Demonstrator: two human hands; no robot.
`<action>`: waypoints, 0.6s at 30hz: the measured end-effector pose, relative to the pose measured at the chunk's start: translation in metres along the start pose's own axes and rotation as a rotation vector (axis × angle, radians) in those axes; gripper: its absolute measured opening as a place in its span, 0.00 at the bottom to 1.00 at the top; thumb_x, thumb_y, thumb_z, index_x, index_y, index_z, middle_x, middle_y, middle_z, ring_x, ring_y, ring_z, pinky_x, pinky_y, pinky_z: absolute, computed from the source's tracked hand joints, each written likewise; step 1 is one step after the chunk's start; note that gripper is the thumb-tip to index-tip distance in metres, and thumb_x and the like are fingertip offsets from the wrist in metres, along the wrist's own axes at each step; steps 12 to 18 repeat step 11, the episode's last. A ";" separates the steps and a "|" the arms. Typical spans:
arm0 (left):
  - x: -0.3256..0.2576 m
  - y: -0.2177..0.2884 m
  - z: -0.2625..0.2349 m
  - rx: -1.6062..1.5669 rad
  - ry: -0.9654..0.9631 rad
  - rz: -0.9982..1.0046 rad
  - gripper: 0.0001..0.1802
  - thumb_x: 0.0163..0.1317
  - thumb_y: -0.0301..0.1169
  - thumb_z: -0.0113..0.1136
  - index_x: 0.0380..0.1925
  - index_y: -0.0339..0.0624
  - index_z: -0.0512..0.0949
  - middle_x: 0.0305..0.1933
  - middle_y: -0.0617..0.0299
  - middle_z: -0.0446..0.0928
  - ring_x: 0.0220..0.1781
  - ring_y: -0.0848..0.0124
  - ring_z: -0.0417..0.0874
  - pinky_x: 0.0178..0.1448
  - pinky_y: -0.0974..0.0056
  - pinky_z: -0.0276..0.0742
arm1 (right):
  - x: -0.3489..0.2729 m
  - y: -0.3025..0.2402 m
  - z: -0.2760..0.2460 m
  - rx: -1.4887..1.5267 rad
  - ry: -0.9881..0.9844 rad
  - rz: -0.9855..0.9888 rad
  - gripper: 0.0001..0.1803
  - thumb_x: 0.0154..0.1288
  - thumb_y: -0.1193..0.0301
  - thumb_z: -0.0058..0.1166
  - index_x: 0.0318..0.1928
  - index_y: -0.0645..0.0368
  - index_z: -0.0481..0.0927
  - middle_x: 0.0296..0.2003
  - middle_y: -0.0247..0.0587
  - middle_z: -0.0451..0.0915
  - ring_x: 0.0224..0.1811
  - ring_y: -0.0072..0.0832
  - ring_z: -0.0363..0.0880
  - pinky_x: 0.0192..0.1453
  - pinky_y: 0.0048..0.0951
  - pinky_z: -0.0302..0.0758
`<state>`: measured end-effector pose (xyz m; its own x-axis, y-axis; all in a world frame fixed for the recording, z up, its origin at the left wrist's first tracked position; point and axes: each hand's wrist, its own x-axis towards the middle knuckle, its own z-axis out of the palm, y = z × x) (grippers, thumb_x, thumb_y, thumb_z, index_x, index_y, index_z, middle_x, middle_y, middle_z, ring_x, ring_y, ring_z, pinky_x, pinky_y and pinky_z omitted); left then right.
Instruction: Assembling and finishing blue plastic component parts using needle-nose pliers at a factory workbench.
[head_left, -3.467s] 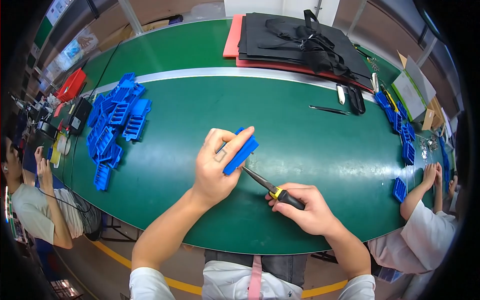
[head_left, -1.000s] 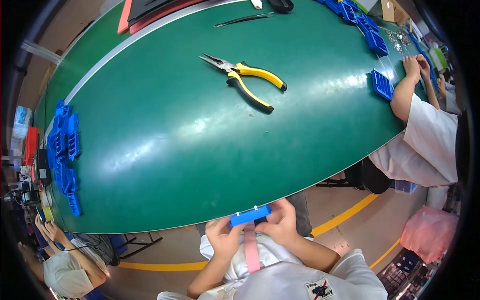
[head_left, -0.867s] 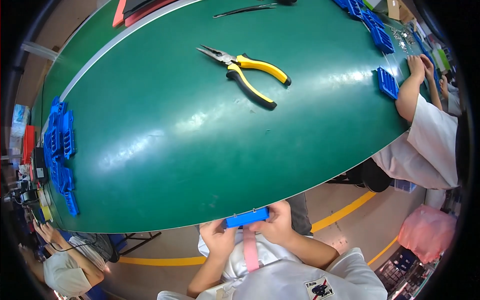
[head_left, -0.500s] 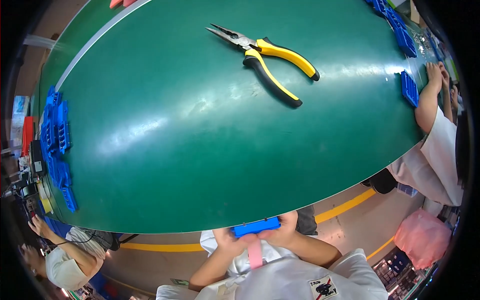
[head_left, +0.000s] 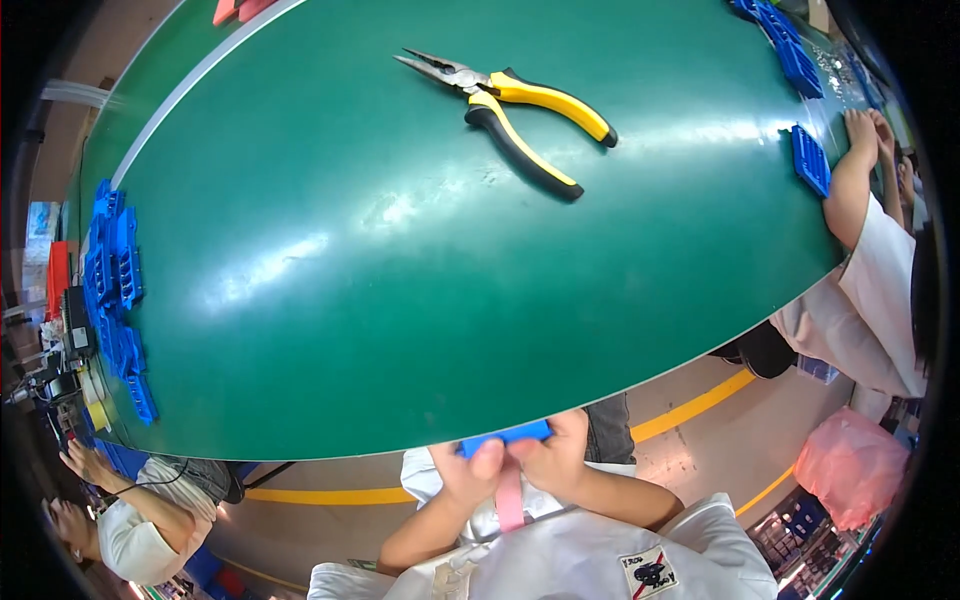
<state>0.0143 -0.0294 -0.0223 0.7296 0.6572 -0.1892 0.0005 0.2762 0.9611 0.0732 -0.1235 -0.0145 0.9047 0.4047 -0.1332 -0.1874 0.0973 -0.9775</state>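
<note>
Between my two hands, at the table's near edge, is a blue plastic part (head_left: 507, 434), rectangular and mostly covered by my thumbs. My left hand (head_left: 468, 474) grips its left end and my right hand (head_left: 556, 456) its right end, both thumbs lying over the near side. The fingers underneath are hidden. Long-nose pliers (head_left: 512, 118) with yellow and black handles lie on the green table (head_left: 450, 300), jaws slightly apart and pointing to the far left, well away from my hands.
Blue plastic parts (head_left: 128, 260) are heaped along the table's left side. More blue parts (head_left: 790, 55) lie at the far right, with a single one (head_left: 811, 160) beside a co-worker's arm (head_left: 853, 190). Another co-worker (head_left: 150, 515) sits at the left. A pink bag (head_left: 850, 465) stands at the right.
My thumbs have shifted further over the blue part, which now looks tilted and more covered. The view has moved slightly; the pliers look unmoved on the table.
</note>
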 end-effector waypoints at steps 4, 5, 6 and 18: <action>-0.002 -0.020 -0.022 0.014 -0.107 0.042 0.33 0.57 0.52 0.68 0.47 0.32 0.75 0.48 0.56 0.77 0.49 0.67 0.78 0.53 0.61 0.74 | 0.003 0.010 -0.006 0.037 -0.083 -0.029 0.22 0.59 0.59 0.67 0.46 0.63 0.81 0.41 0.42 0.83 0.41 0.30 0.81 0.45 0.29 0.75; -0.002 -0.019 -0.025 -0.017 -0.190 0.044 0.40 0.56 0.52 0.70 0.56 0.30 0.70 0.52 0.53 0.76 0.53 0.66 0.78 0.57 0.60 0.75 | 0.005 0.007 -0.009 0.038 -0.084 -0.042 0.22 0.59 0.59 0.67 0.46 0.63 0.81 0.41 0.42 0.83 0.41 0.30 0.81 0.45 0.29 0.75; -0.004 -0.018 -0.027 -0.018 -0.194 0.055 0.40 0.56 0.52 0.70 0.56 0.30 0.70 0.52 0.53 0.76 0.53 0.66 0.78 0.57 0.60 0.75 | 0.007 0.003 -0.013 0.047 -0.185 -0.069 0.22 0.60 0.59 0.66 0.46 0.64 0.81 0.40 0.41 0.83 0.39 0.30 0.81 0.43 0.29 0.75; -0.015 -0.015 -0.044 0.068 -0.313 -0.081 0.45 0.59 0.61 0.59 0.61 0.32 0.69 0.58 0.50 0.75 0.58 0.64 0.76 0.61 0.61 0.70 | 0.002 -0.012 -0.019 0.141 -0.339 0.153 0.20 0.64 0.62 0.62 0.50 0.62 0.79 0.43 0.43 0.84 0.39 0.33 0.84 0.43 0.28 0.77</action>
